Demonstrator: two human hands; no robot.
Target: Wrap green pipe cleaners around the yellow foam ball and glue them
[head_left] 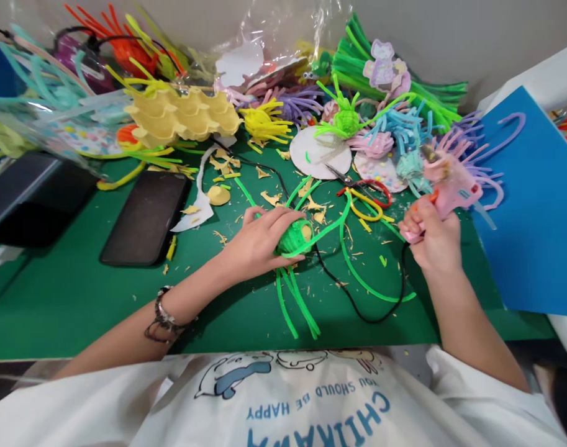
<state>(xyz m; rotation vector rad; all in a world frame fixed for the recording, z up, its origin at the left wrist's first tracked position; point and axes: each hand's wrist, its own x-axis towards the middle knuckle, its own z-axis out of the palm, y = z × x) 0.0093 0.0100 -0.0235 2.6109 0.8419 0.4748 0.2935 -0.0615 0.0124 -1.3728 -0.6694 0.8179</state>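
Observation:
My left hand [262, 239] is closed around a green pipe-cleaner ball [296, 239] near the middle of the table, its fingers over the top and left side. A tan patch shows on the ball's right side, and long green strands stick out from it towards the back, the front and the right. At the right, my right hand [435, 233] grips the handle of a pink glue gun [455, 180], raised above the table. The gun's body points up and to the left. Its black cord loops across the table to the right of the ball.
Red and yellow scissors [364, 192] lie behind the ball, beside a white disc [320, 152]. A black phone [143, 217] and a dark device [36, 198] lie left. An egg carton [183, 115] and colourful pipe-cleaner pieces line the back. A blue board [535, 211] is at right.

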